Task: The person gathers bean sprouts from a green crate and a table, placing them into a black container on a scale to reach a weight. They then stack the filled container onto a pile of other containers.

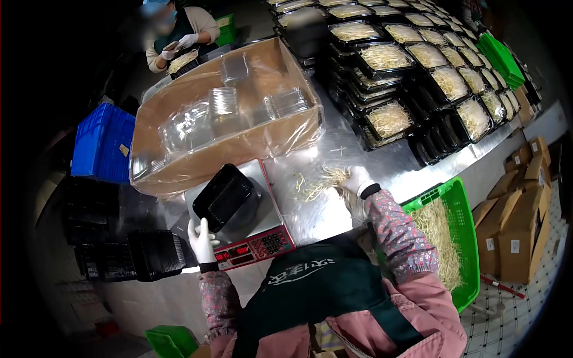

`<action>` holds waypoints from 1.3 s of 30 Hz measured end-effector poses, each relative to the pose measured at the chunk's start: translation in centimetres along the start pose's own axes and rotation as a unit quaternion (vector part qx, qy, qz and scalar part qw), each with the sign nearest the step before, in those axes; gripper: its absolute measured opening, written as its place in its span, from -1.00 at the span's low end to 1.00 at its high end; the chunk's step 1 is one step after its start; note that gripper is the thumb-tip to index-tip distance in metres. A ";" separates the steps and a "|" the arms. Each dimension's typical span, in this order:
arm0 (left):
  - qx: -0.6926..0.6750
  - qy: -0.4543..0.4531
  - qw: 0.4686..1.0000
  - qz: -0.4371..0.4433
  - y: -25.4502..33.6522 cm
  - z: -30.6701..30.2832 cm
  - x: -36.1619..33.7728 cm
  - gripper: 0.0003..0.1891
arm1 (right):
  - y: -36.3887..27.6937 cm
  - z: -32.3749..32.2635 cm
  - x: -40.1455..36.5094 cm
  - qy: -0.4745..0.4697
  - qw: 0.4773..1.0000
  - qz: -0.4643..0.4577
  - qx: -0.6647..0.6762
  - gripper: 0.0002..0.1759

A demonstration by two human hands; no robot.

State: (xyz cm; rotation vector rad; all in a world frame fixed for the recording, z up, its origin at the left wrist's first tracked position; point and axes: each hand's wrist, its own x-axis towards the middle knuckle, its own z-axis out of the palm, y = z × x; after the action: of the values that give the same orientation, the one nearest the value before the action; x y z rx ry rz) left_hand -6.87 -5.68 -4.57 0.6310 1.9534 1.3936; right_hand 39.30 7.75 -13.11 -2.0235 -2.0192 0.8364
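My left hand, in a white glove, grips the near edge of a black plastic tray. No sprouts show in this tray, which sits tilted over the metal plate of a red digital scale. My right hand, gloved too, is at a small heap of bean sprouts on the steel table, its fingers closed around some of them. Part of the fingers is hidden by the glove's back. Loose sprouts lie just left of the heap.
A cardboard box of clear lids stands behind the scale. Filled sprout trays are stacked at the back right. Black trays lie left. A green crate of sprouts stands right. Another person works across the table.
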 end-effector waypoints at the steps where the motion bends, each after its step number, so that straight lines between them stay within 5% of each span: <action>1: 0.001 -0.034 0.999 0.018 -0.5 0.3 0.5 -0.38 | -0.3 -1.4 -0.4 0.019 0.999 0.000 0.041 -0.62; 4: -0.033 -0.051 0.993 0.102 0.1 2.5 0.8 -0.55 | -1.4 -4.0 -1.0 0.034 0.911 -0.049 0.409 -0.64; 8: -0.001 -0.099 0.972 0.214 3.0 5.8 -0.7 -0.57 | -9.5 -11.8 -5.8 0.063 0.779 -0.154 0.604 -0.54; 9: 0.037 -0.107 0.959 0.260 3.4 7.3 -1.3 -0.56 | -11.2 -12.0 -6.5 0.064 0.710 -0.239 0.659 -0.53; 10: 0.074 -0.114 0.942 0.306 3.7 8.7 -1.9 -0.55 | -13.0 -11.9 -6.9 0.092 0.705 -0.271 0.649 -0.55; 12: 0.138 -0.159 0.940 0.267 4.2 10.6 -3.3 -0.54 | -14.8 -9.7 -7.1 0.081 0.733 -0.282 0.614 -0.50; 14: 0.139 -0.187 0.939 0.254 4.3 11.7 -3.9 -0.53 | -15.8 -8.7 -6.5 0.068 0.887 -0.391 0.237 -0.41; 18: 0.010 -0.218 0.966 0.137 2.8 9.3 -2.2 -0.54 | -13.8 -8.1 -6.1 0.078 0.883 -0.387 0.253 -0.44; 20: -0.111 -0.204 0.967 0.104 2.5 7.4 -1.1 -0.53 | -12.3 -8.8 -5.4 0.066 0.911 -0.232 0.334 -0.43; 22: -0.122 -0.184 0.967 0.130 2.4 5.7 -0.5 -0.53 | -7.2 -4.2 -1.4 0.064 0.977 -0.203 0.021 -0.31; 24: -0.115 -0.180 0.968 0.131 2.9 5.3 -0.9 -0.54 | -5.6 0.4 -1.3 -0.038 0.987 -0.097 -0.124 -0.23; 26: -0.110 -0.176 0.972 0.110 2.5 4.8 -1.1 -0.54 | -3.2 5.2 -1.3 0.042 0.973 -0.173 -0.144 -0.19; 31: -0.128 -0.175 0.970 0.109 2.5 5.0 -1.6 -0.54 | -1.7 8.2 0.1 0.087 0.971 -0.215 -0.063 -0.75; 34: -0.129 -0.180 0.967 0.129 2.5 5.4 -1.7 -0.55 | -1.6 8.0 0.4 0.076 0.982 -0.150 -0.087 -0.75; 38: -0.051 -0.139 0.976 0.162 0.4 5.3 -0.8 -0.55 | -5.2 0.8 -1.2 0.160 0.955 -0.098 0.228 -0.79; 39: -0.038 -0.136 0.975 0.171 1.1 5.6 -1.3 -0.55 | -6.6 -1.2 -1.6 0.204 0.926 -0.150 0.280 -0.83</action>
State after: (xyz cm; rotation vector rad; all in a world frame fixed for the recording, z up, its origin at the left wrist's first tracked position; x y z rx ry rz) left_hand -1.82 -2.70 -4.54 1.1006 1.6183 1.4839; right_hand 34.29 7.06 -8.50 -1.3870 -1.5666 0.7376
